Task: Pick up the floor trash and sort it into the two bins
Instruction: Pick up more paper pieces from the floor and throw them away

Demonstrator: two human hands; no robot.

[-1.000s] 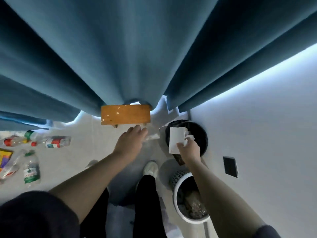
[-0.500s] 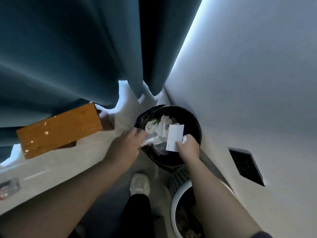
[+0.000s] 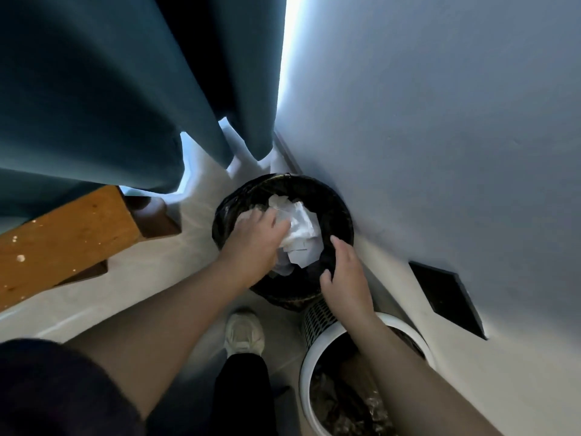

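**Both hands at the black bin, paper inside**

Bare left arm stretched forward, left hand [image 3: 254, 237] back-up in the mouth of the round black bin [image 3: 344, 215] with its glossy black liner. Fingers extended toward the far side and lying on the crumpled white paper [image 3: 301, 234], tips sunk among the sheets. Impossible to tell whether gripping any of it or merely pressing.

Right hand [image 3: 345, 278] above the black bin's near-right rim, palm down. Fingers loosely straight and slightly spread, thumb apart, nothing held. Clear of the paper, just right of the heap, and apart from the left hand.

Inside the black bin: the white paper heaped high, filling the middle and right of the mouth, partly under the left hand.

Just beside the black bin's near side: a round white plastic bin [image 3: 316, 322] with a perforated wall, under the right forearm. In it, brownish and clear crumpled rubbish [image 3: 339, 407], too dim to name.

Left of the black bin: an orange-brown wooden stool [image 3: 63, 243] on the pale floor [image 3: 151, 278]. Beyond the black bin: long teal fabric curtains [image 3: 94, 89]. Right of it: a plain pale wall [image 3: 440, 121] bearing a black square plate [image 3: 446, 297]. On the near side of the black bin: a pale sneaker [image 3: 243, 333] below a dark trouser leg.
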